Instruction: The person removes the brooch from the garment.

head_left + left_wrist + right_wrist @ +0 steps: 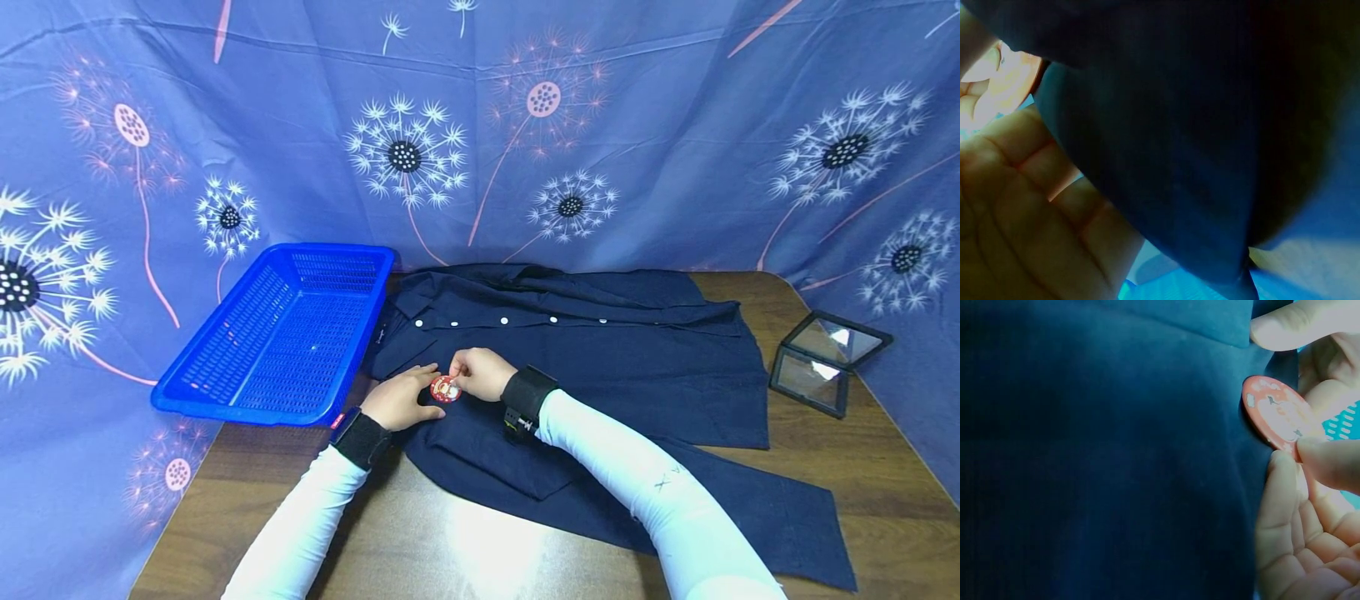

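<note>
A round red badge with a white cartoon print lies against a dark navy shirt, which is spread over the table. My right hand pinches the badge's rim between thumb and forefinger, as the right wrist view shows at the badge. My left hand rests on the shirt on the badge's other side, thumb and fingers spread around it. In the right wrist view the left thumb touches the cloth above the badge. Dark cloth hides the left fingertips in the left wrist view.
A blue plastic basket stands at the left, close to my left hand. On the right of the wooden table stands a black folding case with glassy panes. A dandelion-print curtain hangs behind the table.
</note>
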Tool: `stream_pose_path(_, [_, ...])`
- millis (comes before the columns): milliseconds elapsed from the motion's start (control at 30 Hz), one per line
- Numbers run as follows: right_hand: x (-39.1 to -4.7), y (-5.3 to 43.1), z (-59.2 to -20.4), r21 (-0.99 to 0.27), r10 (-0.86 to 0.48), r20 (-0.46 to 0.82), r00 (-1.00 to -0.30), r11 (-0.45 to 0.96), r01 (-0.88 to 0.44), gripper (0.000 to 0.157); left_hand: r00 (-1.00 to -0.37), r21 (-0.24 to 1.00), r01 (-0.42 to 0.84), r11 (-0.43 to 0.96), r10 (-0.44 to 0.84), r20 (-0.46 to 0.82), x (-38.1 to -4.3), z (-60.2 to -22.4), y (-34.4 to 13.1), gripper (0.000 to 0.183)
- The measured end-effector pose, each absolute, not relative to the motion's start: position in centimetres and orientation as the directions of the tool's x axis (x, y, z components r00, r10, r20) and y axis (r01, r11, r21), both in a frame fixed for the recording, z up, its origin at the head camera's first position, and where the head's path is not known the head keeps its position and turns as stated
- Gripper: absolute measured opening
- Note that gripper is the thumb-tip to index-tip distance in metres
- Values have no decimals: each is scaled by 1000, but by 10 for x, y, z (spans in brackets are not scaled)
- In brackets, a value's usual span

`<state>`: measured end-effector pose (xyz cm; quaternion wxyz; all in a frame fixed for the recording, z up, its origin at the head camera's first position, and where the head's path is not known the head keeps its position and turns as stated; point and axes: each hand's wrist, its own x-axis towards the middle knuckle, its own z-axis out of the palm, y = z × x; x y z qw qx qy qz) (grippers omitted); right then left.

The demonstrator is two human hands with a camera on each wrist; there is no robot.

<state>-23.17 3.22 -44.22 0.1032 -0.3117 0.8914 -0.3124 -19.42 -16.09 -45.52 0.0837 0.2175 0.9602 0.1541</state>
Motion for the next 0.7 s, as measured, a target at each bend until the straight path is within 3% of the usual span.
stream_pose_path(433, [-226,31,-438,-488,-646,102,-757,630,-604,7,-896,336,388,858,436,-80,-193,-453,-161,68])
stream_pose_path(700, [-217,31,-432,-350,-696,186,-693,612,-709,10,-897,321,386,865,433,-90,-192,-451,-160,67])
